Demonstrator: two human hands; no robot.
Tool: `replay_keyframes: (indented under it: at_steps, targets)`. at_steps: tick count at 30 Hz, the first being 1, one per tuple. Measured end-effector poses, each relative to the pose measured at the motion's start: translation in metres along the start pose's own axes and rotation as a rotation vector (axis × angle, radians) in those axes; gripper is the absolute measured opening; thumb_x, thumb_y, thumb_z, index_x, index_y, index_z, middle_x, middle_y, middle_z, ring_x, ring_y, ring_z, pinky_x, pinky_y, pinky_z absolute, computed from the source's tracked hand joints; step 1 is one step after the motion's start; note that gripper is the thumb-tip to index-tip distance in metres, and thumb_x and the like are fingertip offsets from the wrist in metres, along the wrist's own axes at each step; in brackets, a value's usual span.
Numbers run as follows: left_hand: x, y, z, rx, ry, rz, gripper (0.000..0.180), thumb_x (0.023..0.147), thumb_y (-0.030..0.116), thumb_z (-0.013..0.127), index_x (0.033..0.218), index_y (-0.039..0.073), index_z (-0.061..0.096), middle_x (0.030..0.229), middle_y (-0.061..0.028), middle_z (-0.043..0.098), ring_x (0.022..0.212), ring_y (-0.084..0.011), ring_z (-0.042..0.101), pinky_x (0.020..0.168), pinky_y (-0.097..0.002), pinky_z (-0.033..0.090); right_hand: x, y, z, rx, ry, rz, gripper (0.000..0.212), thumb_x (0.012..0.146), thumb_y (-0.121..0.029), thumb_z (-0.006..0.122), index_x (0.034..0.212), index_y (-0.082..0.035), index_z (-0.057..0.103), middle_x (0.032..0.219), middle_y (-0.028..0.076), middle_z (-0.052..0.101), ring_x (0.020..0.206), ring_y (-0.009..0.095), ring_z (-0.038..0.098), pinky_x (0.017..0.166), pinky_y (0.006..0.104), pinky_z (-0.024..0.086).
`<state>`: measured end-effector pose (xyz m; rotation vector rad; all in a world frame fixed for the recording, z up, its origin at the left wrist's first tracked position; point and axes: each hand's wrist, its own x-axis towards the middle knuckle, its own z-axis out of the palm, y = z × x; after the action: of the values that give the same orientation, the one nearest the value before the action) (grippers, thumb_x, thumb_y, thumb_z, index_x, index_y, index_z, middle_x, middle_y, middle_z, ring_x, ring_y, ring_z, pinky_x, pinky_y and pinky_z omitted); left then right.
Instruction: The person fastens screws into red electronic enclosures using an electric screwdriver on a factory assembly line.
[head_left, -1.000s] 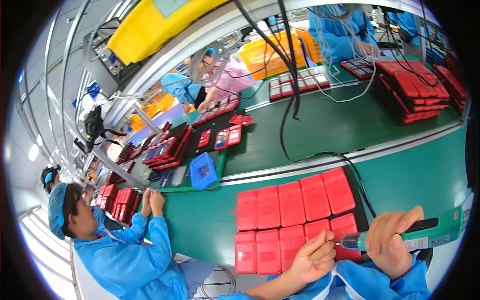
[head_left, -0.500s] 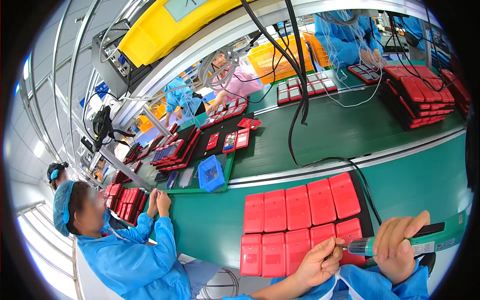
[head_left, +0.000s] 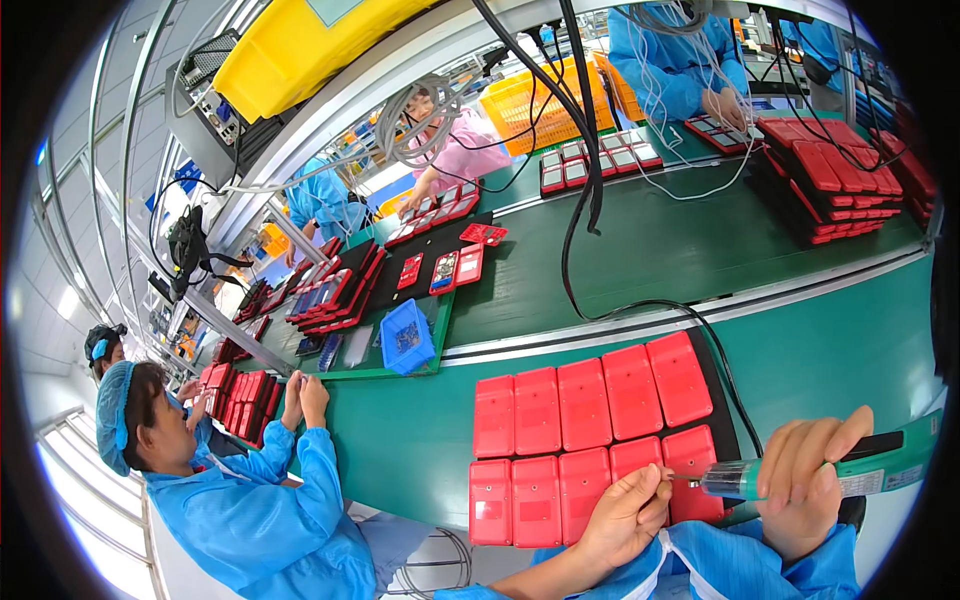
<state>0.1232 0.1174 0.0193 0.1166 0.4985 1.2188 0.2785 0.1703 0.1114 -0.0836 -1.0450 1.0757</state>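
My right hand is wrapped round a green electric screwdriver, which lies nearly level with its clear nose and thin bit pointing left. At the bit's tip, the thumb and fingers of my left hand are pinched together. Whatever they hold is too small to make out. Both hands hover over the near right end of two rows of red plastic cases, several in all, lying on a black mat. My left hand and the screwdriver partly cover the nearer row.
A black cable hangs down and runs past the mat's right side. A blue bin of small parts stands left of centre. Stacked red cases fill the far right. A co-worker in blue sits at the left; others work across the green conveyor.
The view has shifted slightly, moving the scene a little left in the picture. The screwdriver's bit and my left fingertips stay together over the cases. Both hands keep their grip.
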Motion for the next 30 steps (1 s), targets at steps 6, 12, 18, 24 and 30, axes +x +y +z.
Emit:
replay_keyframes:
  at_steps: [6,12,18,24,30]
  targets:
    - [-0.007,-0.002,-0.008,0.143,-0.111,0.065,0.018,0.085,0.02,0.05,0.087,0.003,0.054,0.059,-0.0027,0.048,0.046,-0.0059,0.037,0.045,-0.0175,0.032,0.007,-0.008,0.0,0.02,0.025,-0.001,0.026,0.079,-0.014,0.058,0.083,-0.008,0.032,0.048,0.001,0.042,0.033,0.013,0.044,0.035,0.0256,0.041]
    - [-0.012,0.003,0.01,0.998,-0.055,0.197,0.007,0.076,0.006,0.06,0.077,0.0,0.058,0.062,-0.0025,0.053,0.058,-0.0047,0.048,0.053,-0.0179,0.038,0.008,-0.008,0.002,0.059,-0.017,0.182,0.027,0.078,-0.014,0.057,0.083,-0.007,0.032,0.048,0.002,0.041,0.033,0.013,0.042,0.035,0.0265,0.041]
    - [-0.014,0.005,0.013,1.259,-0.003,0.301,0.009,0.075,0.008,0.062,0.078,0.0,0.059,0.06,-0.0028,0.054,0.055,-0.0049,0.049,0.05,-0.0189,0.038,0.006,-0.007,0.006,0.025,-0.003,0.281,0.027,0.078,-0.013,0.058,0.083,-0.006,0.032,0.049,0.003,0.041,0.034,0.014,0.043,0.036,0.0271,0.041]
    - [-0.014,0.006,0.02,1.297,-0.003,0.417,0.009,0.073,0.008,0.063,0.079,0.001,0.061,0.065,-0.005,0.058,0.057,-0.0085,0.053,0.053,-0.0206,0.041,0.005,-0.007,0.002,0.032,0.001,0.23,0.027,0.078,-0.013,0.058,0.083,-0.007,0.032,0.048,0.003,0.042,0.034,0.014,0.043,0.035,0.0269,0.041]
    - [-0.017,0.005,0.023,1.343,-0.028,0.499,0.009,0.072,0.009,0.063,0.078,0.002,0.062,0.067,-0.007,0.059,0.059,-0.0124,0.056,0.053,-0.0221,0.043,0.004,-0.01,0.005,0.038,-0.006,0.262,0.028,0.076,-0.012,0.059,0.081,-0.007,0.033,0.047,0.004,0.043,0.033,0.015,0.044,0.034,0.0274,0.041]
